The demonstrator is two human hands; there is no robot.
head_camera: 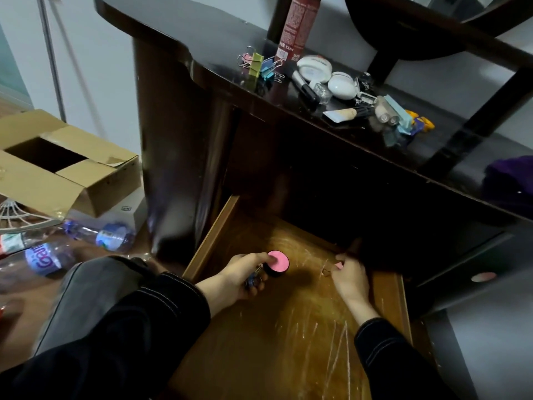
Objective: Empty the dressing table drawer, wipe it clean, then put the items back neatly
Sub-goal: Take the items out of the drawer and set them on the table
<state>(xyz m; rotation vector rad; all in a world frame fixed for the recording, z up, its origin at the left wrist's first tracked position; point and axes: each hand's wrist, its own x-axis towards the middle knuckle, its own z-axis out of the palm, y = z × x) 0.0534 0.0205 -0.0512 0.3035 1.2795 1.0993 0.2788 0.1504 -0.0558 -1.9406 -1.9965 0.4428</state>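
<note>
The wooden drawer is pulled out below the dark dressing table, its scratched bottom mostly bare. My left hand grips a round black jar with a pink lid and also a small blue binder clip inside the drawer. At the drawer's back right, my right hand pinches a small pink binder clip. On the table top lie coloured binder clips, white compacts, a makeup brush, a tube and other small items.
A tall red spray can stands at the table's back. A purple cloth lies on the table's right end. On the floor to the left are an open cardboard box and plastic bottles. My knee is at lower left.
</note>
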